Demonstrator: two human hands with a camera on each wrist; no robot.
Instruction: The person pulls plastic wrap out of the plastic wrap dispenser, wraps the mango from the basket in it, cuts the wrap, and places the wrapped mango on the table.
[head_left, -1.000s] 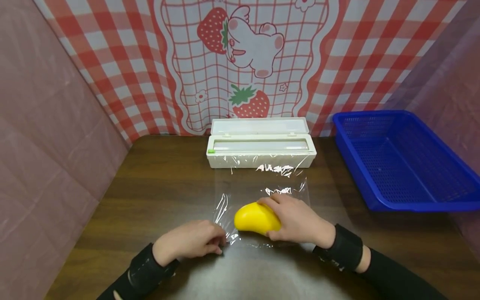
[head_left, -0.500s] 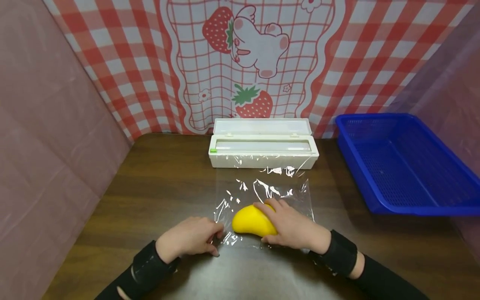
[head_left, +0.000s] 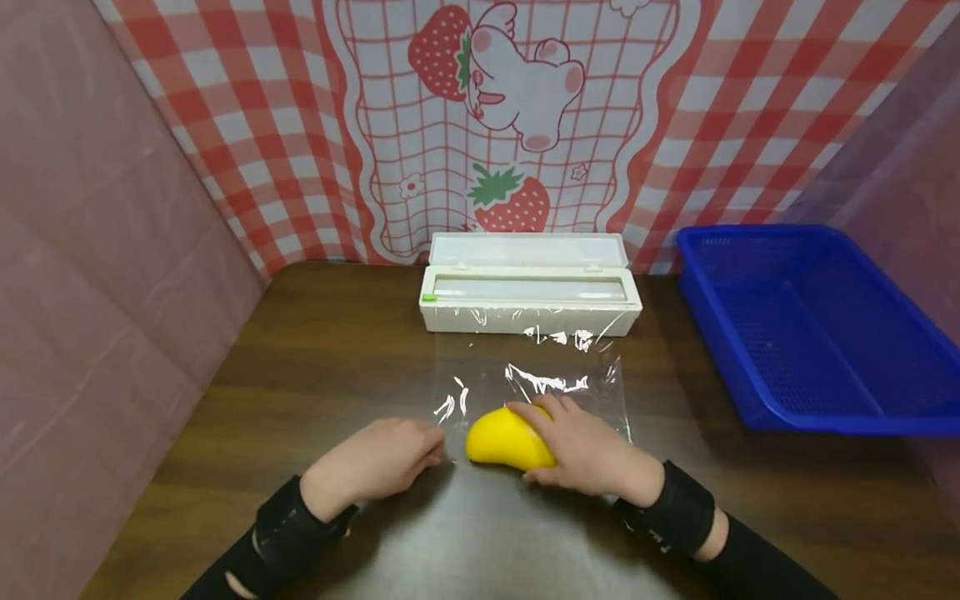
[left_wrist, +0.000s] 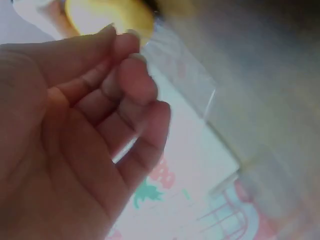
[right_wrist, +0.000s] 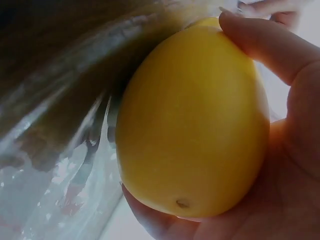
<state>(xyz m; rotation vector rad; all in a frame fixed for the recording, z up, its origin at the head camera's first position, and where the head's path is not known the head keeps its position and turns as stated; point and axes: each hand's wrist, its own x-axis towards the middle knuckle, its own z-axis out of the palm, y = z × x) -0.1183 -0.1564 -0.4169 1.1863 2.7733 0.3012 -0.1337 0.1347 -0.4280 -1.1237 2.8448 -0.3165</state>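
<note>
A smooth yellow mango (head_left: 504, 439) lies on a sheet of clear cling film (head_left: 480, 379). My right hand (head_left: 588, 450) grips the mango's right end, and in the right wrist view the thumb and fingers (right_wrist: 265, 45) curl round its sides. My left hand (head_left: 378, 458) is at the film's near left corner. Its thumb and index fingertips come together in the left wrist view, with film running off beside them, so they seem to pinch the film's edge. The film stretches back to a white cling film dispenser (head_left: 532, 320), whose lid is up.
A blue plastic basket (head_left: 757, 400) stands at the right of the brown wooden table (head_left: 300, 358). Behind the dispenser hangs a red and white checked cloth (head_left: 285, 167). Pink cloth (head_left: 112, 250) lines the left side.
My left fingers have drawn together at the film's corner and the hand has shifted slightly forward. The right hand keeps its grip on the mango, which has moved slightly left on the film.
</note>
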